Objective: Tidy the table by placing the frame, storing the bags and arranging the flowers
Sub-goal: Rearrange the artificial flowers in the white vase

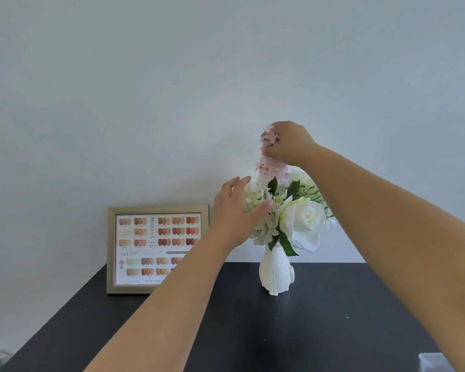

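The right hand (289,143) is curled around a pink flower sprig (270,157), holding it at the top of the bouquet (293,210), above the white blooms. The left hand (234,210) has its fingers spread and straight, touching the left side of the bouquet. The flowers stand in a white vase (275,272) on the black table (253,331). The frame (156,248) stands upright to the vase's left, against the wall.

1. The vase (275,272) is white, with faint ribbing.
2. Above the vase: cream-white flowers (304,216), dark green leaves (286,244), a pale pink sprig (271,167) (topmost).
3. Left of the vase, the frame (110,251) is muted gold, holding rows of peach-to-maroon swatches.
4. The table (253,331) under the vase is black.
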Demonstrator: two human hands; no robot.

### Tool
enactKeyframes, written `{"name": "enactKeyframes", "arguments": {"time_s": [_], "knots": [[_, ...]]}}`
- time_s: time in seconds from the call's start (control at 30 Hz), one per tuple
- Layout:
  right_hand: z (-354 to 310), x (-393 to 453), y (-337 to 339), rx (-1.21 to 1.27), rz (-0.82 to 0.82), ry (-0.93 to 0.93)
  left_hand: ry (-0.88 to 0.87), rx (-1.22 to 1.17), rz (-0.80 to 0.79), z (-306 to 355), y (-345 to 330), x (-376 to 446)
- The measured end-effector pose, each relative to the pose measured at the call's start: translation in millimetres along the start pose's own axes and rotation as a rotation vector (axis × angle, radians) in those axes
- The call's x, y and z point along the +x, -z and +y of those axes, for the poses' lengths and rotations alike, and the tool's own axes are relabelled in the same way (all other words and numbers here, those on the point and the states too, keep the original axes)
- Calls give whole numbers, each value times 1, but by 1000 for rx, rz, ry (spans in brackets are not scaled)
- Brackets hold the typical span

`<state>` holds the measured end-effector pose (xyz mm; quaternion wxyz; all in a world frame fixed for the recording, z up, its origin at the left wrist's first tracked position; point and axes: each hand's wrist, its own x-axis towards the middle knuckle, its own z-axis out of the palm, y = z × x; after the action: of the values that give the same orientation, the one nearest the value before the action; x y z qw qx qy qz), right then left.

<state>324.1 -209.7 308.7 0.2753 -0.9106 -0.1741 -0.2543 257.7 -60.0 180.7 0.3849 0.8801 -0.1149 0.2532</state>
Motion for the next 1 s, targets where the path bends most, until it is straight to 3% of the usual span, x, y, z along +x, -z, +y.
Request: {"name": "enactKeyframes", "arguments": {"time_s": [0.17,0.3,0.4,0.5,0.63,0.83,1.0], "knots": [[26,-9,9,45,74,-110,-24,-55,90,-3,0,-11],[42,-27,23,422,-4,-136,-133,-39,173,-10,-10,-33],[61,-48,30,553,2,-139,-167,-13,202,-17,-20,-46],[91,-72,23,598,50,-288,-122,-51,188,-22,-25,-50],[114,-102,-1,605,-39,-390,-71,-85,160,-19,-26,-40],[100,-110,-19,777,-12,-388,-73,-24,110,-5,-26,-26],[89,-110,-31,730,-13,-353,-135,-2,73,-3,-27,-23]]}}
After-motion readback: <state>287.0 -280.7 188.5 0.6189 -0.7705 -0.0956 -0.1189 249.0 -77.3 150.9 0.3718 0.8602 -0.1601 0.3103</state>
